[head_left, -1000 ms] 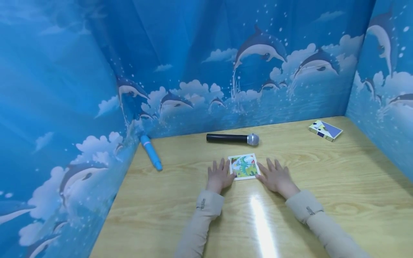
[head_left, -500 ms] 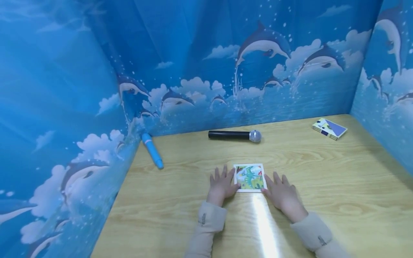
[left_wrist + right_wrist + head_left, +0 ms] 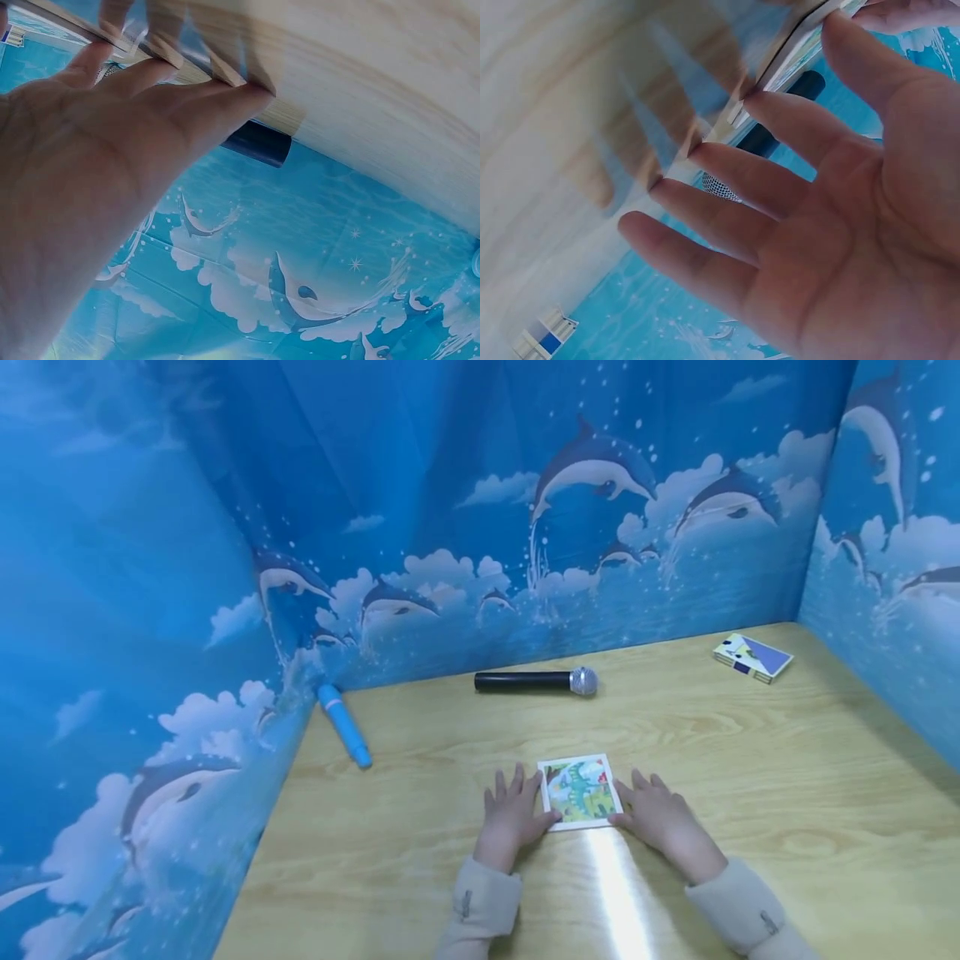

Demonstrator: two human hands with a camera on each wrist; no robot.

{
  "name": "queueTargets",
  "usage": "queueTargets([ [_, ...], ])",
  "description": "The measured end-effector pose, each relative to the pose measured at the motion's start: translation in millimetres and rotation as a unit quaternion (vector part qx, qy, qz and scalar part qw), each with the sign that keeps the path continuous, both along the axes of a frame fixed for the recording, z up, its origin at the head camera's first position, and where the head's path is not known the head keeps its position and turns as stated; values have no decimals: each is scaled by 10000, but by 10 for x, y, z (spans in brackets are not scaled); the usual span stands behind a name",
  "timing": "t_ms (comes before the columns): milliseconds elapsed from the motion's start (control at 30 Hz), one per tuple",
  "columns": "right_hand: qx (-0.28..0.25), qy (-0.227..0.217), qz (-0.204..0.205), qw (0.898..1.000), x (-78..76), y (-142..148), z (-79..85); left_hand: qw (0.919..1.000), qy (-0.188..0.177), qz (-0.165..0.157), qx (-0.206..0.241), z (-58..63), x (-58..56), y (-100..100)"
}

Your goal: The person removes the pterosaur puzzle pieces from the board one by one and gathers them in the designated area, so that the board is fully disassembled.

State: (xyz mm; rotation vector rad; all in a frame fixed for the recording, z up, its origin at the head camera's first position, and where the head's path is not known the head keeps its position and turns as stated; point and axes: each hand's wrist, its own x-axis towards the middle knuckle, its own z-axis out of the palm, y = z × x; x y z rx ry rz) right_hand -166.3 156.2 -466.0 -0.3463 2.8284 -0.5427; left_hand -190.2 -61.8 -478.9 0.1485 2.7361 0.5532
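A flat square picture board [image 3: 579,792] with a white border and a green dinosaur lies on the table between the two hands. My left hand [image 3: 510,818] is at its left side, fingers spread and nearly straight, thumb at the lower left corner. On the opposite side my right hand [image 3: 666,825] touches the right edge with thumb and index finger, its other fingers stretched out over the tabletop. The right wrist view shows the board's thin edge [image 3: 799,37] beside the right thumb and index finger. Neither hand's fingers curl round it.
Behind the board lies a black microphone [image 3: 523,682] with a silver head. A blue pen-shaped cylinder [image 3: 345,727] is at the table's left edge. At the back right sits a small patterned box [image 3: 752,657]. Dolphin-print curtains [image 3: 420,527] enclose the wood-grain table [image 3: 405,852].
Both hands have moved toward the person together with the picture board, farther from the microphone. The microphone, blue cylinder and box stay put on the table while the head view shifts slightly.
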Motion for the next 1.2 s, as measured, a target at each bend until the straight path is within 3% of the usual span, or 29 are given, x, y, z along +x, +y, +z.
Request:
queueTargets([
  [200,-223,-82,123,9996,-65,23,35,9999,115,12,-31,-44,40,-28],
  [400,-841,871,373,9919,-355,-186,94,9993,343,60,-123,85,136,82],
  [467,-969,869,648,9894,-481,-296,93,9984,367,-177,-387,131,206,214],
  [600,-1026,303,1263,9862,-709,-447,46,9910,312,-917,-926,166,349,500],
  [700,-993,92,1712,9802,-843,-488,7,9861,228,-1167,-1165,145,397,626],
  [867,-887,18,2127,9731,-1024,-490,6,9807,324,-1221,-1492,94,327,650],
  [1100,-711,153,2280,9710,-1228,-504,21,9838,440,-1105,-1341,67,153,618],
  [1200,-627,238,2344,9698,-1260,-515,16,9788,507,-1124,-1635,28,137,641],
])
